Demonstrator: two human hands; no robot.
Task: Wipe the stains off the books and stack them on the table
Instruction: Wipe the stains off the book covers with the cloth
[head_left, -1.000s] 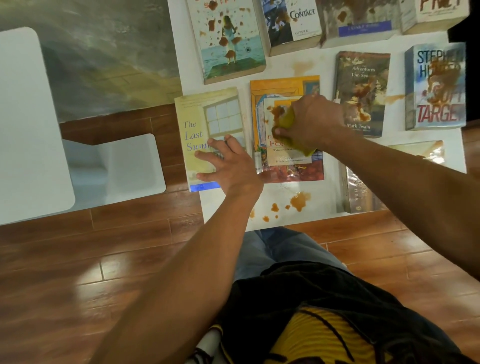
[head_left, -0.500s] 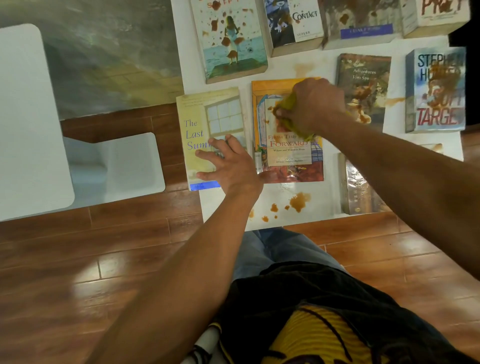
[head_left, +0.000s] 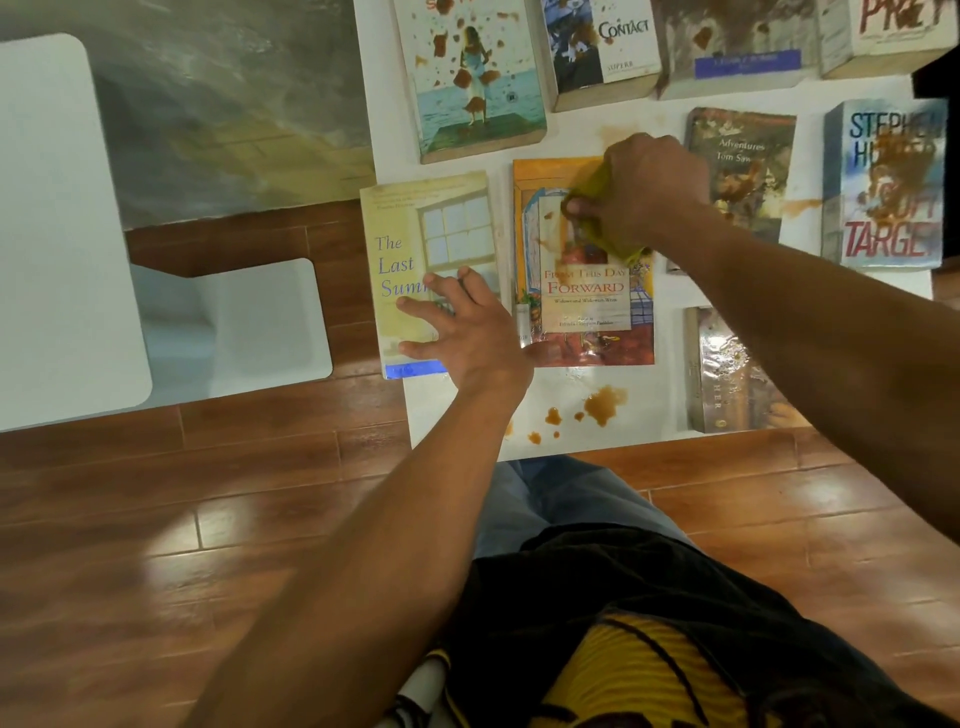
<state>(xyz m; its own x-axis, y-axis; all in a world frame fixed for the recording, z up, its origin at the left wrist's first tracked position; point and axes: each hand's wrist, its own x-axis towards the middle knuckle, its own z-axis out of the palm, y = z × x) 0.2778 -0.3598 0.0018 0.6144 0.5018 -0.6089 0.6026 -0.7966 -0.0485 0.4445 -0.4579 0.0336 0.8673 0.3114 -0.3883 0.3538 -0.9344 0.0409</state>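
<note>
A crumpled yellow-green cloth is clenched in the right hand on the glossy orange paperback; beside it, the pale yellow paperback is pressed by the left hand, fingers released and spread.

Glossy reddish wood-plank floor — white chair beside the white table.

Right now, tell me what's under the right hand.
The right hand grips a yellow-green cloth pressed on the orange book. The cover beneath them is hidden, so remaining stains there can't be seen.
</note>
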